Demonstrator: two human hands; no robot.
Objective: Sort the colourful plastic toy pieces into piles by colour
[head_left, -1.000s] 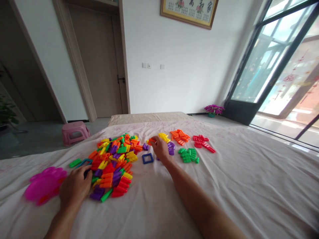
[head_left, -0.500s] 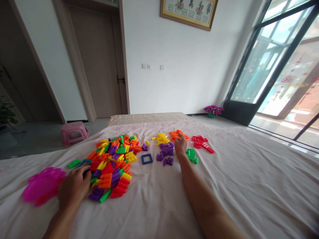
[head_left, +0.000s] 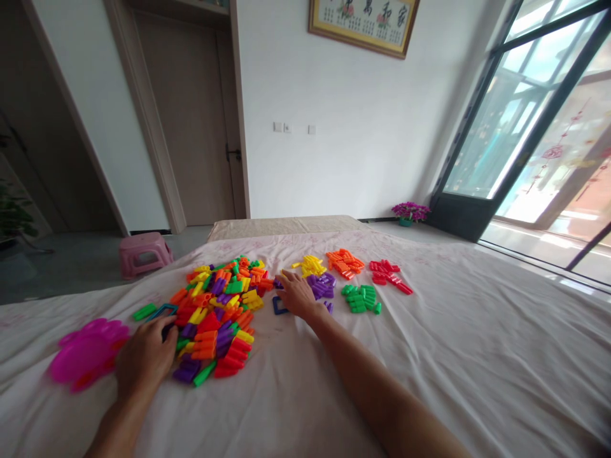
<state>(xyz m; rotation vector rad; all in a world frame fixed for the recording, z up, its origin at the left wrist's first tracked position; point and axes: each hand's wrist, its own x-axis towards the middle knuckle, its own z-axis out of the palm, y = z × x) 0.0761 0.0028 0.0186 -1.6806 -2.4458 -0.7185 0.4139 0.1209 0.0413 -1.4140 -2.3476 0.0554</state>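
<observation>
My right hand (head_left: pixel 296 296) reaches over the blue square frame (head_left: pixel 279 306), with its fingers stretched toward a small purple block (head_left: pixel 277 284) at the right of the mixed pile. It shows nothing in its grasp. My left hand (head_left: pixel 147 357) rests at the left edge of that heap of coloured plastic blocks (head_left: pixel 210 322); its thumb and forefinger are apart around a dark gap. A teal frame (head_left: pixel 165 310) lies just beyond its fingers. Purple blocks (head_left: pixel 324 285) lie right of my right hand, partly hidden by it.
Sorted groups of yellow (head_left: pixel 310 264), orange (head_left: pixel 344 263), red (head_left: pixel 389 275) and green blocks (head_left: pixel 360 298) lie on the wrinkled cloth (head_left: pixel 458 356). A magenta plastic piece (head_left: pixel 86 353) sits left of my left hand. A pink stool (head_left: pixel 146 253) stands on the floor beyond.
My right hand has moved left from the orange blocks to the blue square frame, leaving the orange group uncovered. My left hand stays beside the mixed pile.
</observation>
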